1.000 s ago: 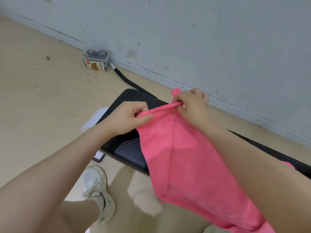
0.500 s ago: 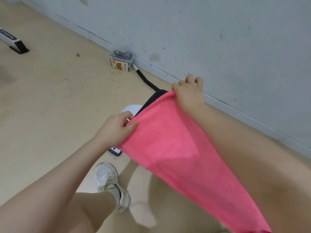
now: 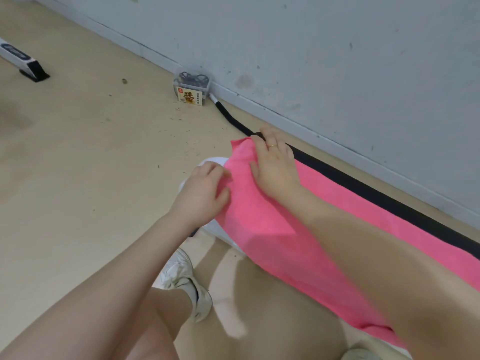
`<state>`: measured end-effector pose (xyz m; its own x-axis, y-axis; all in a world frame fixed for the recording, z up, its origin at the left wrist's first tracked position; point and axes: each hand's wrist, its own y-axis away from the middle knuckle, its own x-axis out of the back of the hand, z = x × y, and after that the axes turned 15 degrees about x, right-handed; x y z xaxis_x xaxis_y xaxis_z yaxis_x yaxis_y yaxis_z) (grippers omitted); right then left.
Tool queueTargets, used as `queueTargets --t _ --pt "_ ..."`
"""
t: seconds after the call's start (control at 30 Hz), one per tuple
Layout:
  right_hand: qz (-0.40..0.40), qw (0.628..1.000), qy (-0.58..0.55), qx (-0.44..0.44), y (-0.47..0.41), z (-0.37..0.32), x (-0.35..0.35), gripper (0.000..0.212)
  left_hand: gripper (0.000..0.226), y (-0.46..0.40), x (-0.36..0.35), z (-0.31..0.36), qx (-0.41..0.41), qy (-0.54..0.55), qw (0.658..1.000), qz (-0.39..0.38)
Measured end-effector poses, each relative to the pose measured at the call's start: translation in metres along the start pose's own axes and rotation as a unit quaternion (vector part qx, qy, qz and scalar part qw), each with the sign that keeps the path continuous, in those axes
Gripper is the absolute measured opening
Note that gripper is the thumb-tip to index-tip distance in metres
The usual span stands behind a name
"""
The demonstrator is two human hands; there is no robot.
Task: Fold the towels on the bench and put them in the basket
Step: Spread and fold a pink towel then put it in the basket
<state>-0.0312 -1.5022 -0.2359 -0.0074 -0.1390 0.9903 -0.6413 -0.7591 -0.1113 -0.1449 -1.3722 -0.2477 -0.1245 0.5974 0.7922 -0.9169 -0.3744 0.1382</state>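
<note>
While the pink towel (image 3: pixel 298 229) lies stretched along the black worktop (image 3: pixel 363 183), both hands sit at its far end. The right hand (image 3: pixel 275 167) lies flat on the cloth with its fingers straight and spread, pressing the towel's end down; a thin ring shows on one finger, and the fingertips reach just past the cloth's corner to the worktop's dark edge. The left hand (image 3: pixel 205 193) is just beside it, on the near edge of the towel, its fingers curled and its thumb tucked against the fabric, pinching that edge. From the hands the towel runs back along the right forearm, covering most of the worktop's width and draping over the near side, so that only a black strip shows beyond the right hand, on the wall side.

Under the left hand a white rounded object (image 3: pixel 215 162) peeks out from beneath the cloth; what it is cannot be told. Below the left forearm stands a foot in a pale sneaker (image 3: pixel 187 284) on the beige floor (image 3: pixel 78 165). Beyond the right hand's fingertips a black padded tube (image 3: pixel 231 118) runs along the floor to a small clear box (image 3: pixel 192 88) with a printed label, set against the grey wall (image 3: pixel 337 48). Well away to the left of the left hand, a white-and-black bar (image 3: pixel 20 61) rests on the floor.
</note>
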Motion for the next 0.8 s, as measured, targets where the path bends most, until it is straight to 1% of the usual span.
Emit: queueTargets --t 0.07,0.13,0.2,0.27,0.33,0.43,0.5,0.57,0.63,0.7,0.73,0.77,0.8 --pt "0.001 1.000 -0.023 -0.007 0.038 0.010 0.008 0.052 0.053 -0.001 -0.012 0.026 -0.057 -0.005 0.998 -0.020" --pt "0.004 0.999 -0.037 -0.039 0.079 0.029 0.015 0.051 0.046 0.001 -0.029 0.056 -0.099 -0.011 0.994 -0.043" --pt "-0.002 0.995 -0.036 -0.096 0.123 0.056 0.021 0.050 0.036 0.007 -0.048 0.090 -0.147 -0.016 0.987 -0.067" --pt "-0.003 0.984 -0.037 -0.174 0.171 0.084 0.029 0.050 0.032 0.017 -0.069 0.125 -0.200 -0.024 0.974 -0.102" --pt "0.019 0.964 -0.047 -0.263 0.222 0.109 0.038 0.050 0.034 0.029 -0.094 0.162 -0.250 -0.038 0.958 -0.138" --pt "0.055 0.920 -0.063 -0.383 0.295 0.133 0.048 0.047 0.038 0.050 -0.137 0.218 -0.308 -0.070 0.928 -0.197" --pt "0.068 0.892 -0.078 -0.440 0.336 0.145 0.052 0.046 0.042 0.067 -0.165 0.254 -0.332 -0.101 0.909 -0.230" --pt "0.083 0.863 -0.105 -0.487 0.366 0.156 0.055 0.047 0.045 0.081 -0.192 0.284 -0.341 -0.135 0.898 -0.244" --pt "0.091 0.848 -0.132 -0.505 0.384 0.168 0.053 0.044 0.049 0.090 -0.213 0.305 -0.329 -0.165 0.898 -0.241" --pt "0.117 0.850 -0.166 -0.485 0.389 0.173 0.049 0.034 0.048 0.092 -0.227 0.316 -0.310 -0.193 0.902 -0.229" --pt "0.129 0.862 -0.180 -0.457 0.388 0.170 0.049 0.028 0.043 0.090 -0.230 0.317 -0.298 -0.199 0.906 -0.225" --pt "0.131 0.885 -0.179 -0.410 0.386 0.165 0.048 0.024 0.038 0.088 -0.233 0.316 -0.291 -0.204 0.908 -0.221" --pt "0.116 0.914 -0.171 -0.348 0.385 0.159 0.049 0.023 0.033 0.084 -0.234 0.315 -0.293 -0.209 0.907 -0.221"
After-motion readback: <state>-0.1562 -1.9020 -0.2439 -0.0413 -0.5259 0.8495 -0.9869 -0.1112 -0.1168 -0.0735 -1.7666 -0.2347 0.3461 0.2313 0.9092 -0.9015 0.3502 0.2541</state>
